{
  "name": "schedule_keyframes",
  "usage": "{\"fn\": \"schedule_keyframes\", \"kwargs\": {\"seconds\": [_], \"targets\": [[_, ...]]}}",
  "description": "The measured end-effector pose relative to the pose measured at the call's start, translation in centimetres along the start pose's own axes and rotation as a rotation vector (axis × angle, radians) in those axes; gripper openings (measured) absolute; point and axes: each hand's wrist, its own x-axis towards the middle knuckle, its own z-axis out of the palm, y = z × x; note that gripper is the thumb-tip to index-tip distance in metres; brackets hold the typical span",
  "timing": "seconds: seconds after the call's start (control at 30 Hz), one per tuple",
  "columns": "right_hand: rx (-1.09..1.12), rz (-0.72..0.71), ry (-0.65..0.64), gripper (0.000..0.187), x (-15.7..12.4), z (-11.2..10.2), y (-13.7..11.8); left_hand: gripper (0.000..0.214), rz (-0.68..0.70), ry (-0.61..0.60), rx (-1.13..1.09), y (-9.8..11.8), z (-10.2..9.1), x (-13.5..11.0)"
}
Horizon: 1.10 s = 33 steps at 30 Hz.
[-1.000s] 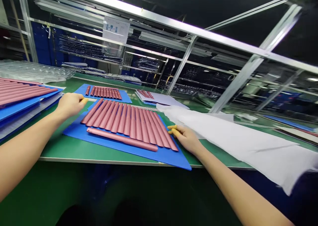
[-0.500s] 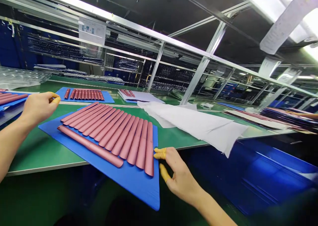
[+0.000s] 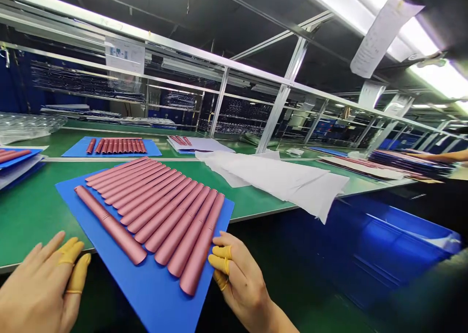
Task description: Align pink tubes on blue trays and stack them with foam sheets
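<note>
Sheet [image 3: 153,294], blue, carries a row of red strips [image 3: 166,210] and one lone strip [image 3: 109,223] set apart along its left side; it lies askew, far part on the table [image 3: 22,201], near part overhanging the near edge, near corner cut off by the frame. Main risk, in my judgement: the overhang sags or tips, and the strips slide toward the near corner and drop off; nothing visible on the sheet fences them in. Probable cause: support from one side only, since the right hand [image 3: 241,274] has the right edge while the left hand [image 3: 44,284] bears no visible part of the load. The lone strip looks the most exposed, being close to the left edge with no neighbour against it. Second risk: the right fingers sit just beside the rightmost strip [image 3: 203,245], so a small inward push could knock it out of line and shift the row. Position relative to the fingers: the right ones are curled together and look clamped on the sheet's right edge, tips at the rim; the grip underneath is hidden. The left ones are extended, slightly apart, holding nothing visible, near the sheet's left edge with a gap between. White paper [image 3: 270,177] lies on the table to the right, apart from both hands.
</note>
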Motion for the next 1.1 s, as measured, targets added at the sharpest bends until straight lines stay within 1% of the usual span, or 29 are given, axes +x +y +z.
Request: {"fn": "schedule_keyframes", "kwargs": {"seconds": [0.07,0.13,0.2,0.33,0.37,0.4,0.43,0.47,0.5,0.57,0.63,0.67,0.7,0.77,0.83,0.9,0.93,1.0,1.03,1.1], "targets": [[0.037,-0.013,-0.006,0.028,-0.1,0.1,-0.8,0.033,-0.019,0.025,0.006,2.3,-0.1,0.5],[0.052,-0.030,0.024,0.026,0.0,0.3,-1.5,0.039,-0.022,0.011,-0.003,3.4,-0.5,2.3],[0.051,-0.032,0.057,0.025,0.1,0.5,-1.9,0.044,-0.018,-0.043,-0.015,3.1,-0.8,4.6],[-0.004,-0.038,0.092,0.021,0.9,1.6,-3.1,0.052,-0.056,-0.267,-0.071,0.7,-1.0,8.9],[-0.025,-0.043,0.105,0.019,1.1,2.1,-3.5,0.053,-0.072,-0.287,-0.075,0.3,-1.4,9.7],[-0.046,-0.039,0.114,0.017,1.4,2.7,-4.0,0.053,-0.094,-0.263,-0.068,0.3,-1.9,10.2],[-0.067,-0.026,0.120,0.014,1.7,3.5,-4.6,0.052,-0.115,-0.203,-0.051,0.5,-2.6,10.4],[-0.090,-0.005,0.127,0.014,2.1,4.5,-5.3,0.049,-0.122,-0.113,-0.034,1.0,-3.4,10.2],[-0.112,0.023,0.134,0.017,2.5,5.6,-5.9,0.045,-0.109,-0.013,-0.029,1.7,-4.2,9.6],[-0.150,0.069,0.157,0.029,3.5,7.8,-7.3,0.037,-0.024,0.155,-0.080,3.6,-5.6,7.7],[-0.164,0.065,0.187,0.035,4.5,9.8,-8.4,0.038,0.087,0.270,-0.167,5.6,-6.0,5.6],[-0.158,0.047,0.194,0.033,4.9,10.4,-8.8,0.041,0.118,0.322,-0.187,6.3,-5.8,4.6],[-0.144,0.018,0.200,0.027,5.2,10.7,-9.0,0.045,0.136,0.361,-0.180,6.9,-5.4,3.7],[-0.114,-0.021,0.218,0.011,5.1,10.1,-8.8,0.049,0.129,0.421,-0.113,7.3,-4.0,2.5],[-0.113,-0.018,0.245,0.017,4.2,8.0,-7.5,0.051,0.098,0.481,-0.038,6.9,-2.7,1.8],[-0.169,0.010,0.249,0.020,2.6,5.0,-5.1,0.051,0.021,0.528,0.011,6.2,-1.9,1.5],[-0.212,0.018,0.224,0.021,1.9,3.5,-3.7,0.050,-0.030,0.542,0.029,6.0,-1.7,1.5],[-0.302,0.040,0.162,0.029,0.5,0.9,-0.8,0.046,-0.082,0.522,0.067,5.6,-1.9,1.7],[-0.319,0.053,0.126,0.031,0.1,-0.1,0.5,0.043,-0.082,0.499,0.092,5.5,-2.1,1.9],[-0.296,0.071,0.076,0.025,-0.3,-1.0,2.4,0.035,-0.047,0.456,0.166,5.4,-2.6,2.4]]}}
